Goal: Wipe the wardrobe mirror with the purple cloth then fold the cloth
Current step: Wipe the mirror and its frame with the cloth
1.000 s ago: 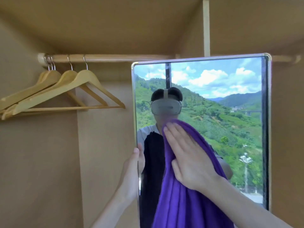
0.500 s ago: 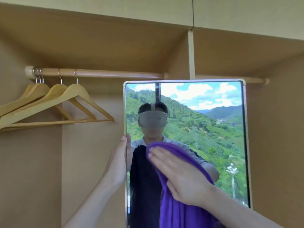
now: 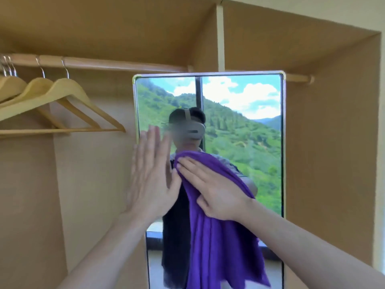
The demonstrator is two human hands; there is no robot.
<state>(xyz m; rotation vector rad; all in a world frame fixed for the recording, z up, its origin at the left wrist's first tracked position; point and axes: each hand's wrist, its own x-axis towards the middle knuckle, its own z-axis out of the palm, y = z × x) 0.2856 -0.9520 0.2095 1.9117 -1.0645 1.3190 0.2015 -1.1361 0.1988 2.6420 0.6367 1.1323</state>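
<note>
Moved: left hand [image 3: 151, 176] off the mirror [image 3: 239, 122] edge, now flat, fingers straight.
Right hand [image 3: 216, 188]: flat, pressing purple cloth [image 3: 220, 236] to wipe.

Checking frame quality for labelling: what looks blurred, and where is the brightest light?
Head view: the left hand is smeared by motion blur; the right hand on the purple cloth is sharper. Brightest is the sky reflected in the metal-framed wardrobe mirror; the wooden hangers are softly lit.

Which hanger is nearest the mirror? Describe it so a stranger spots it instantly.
Find the wooden rail across the wardrobe top. Wooden hangers bunch at its left end. Take the rightmost hanger: its arm tip almost reaches the mirror frame.
</note>
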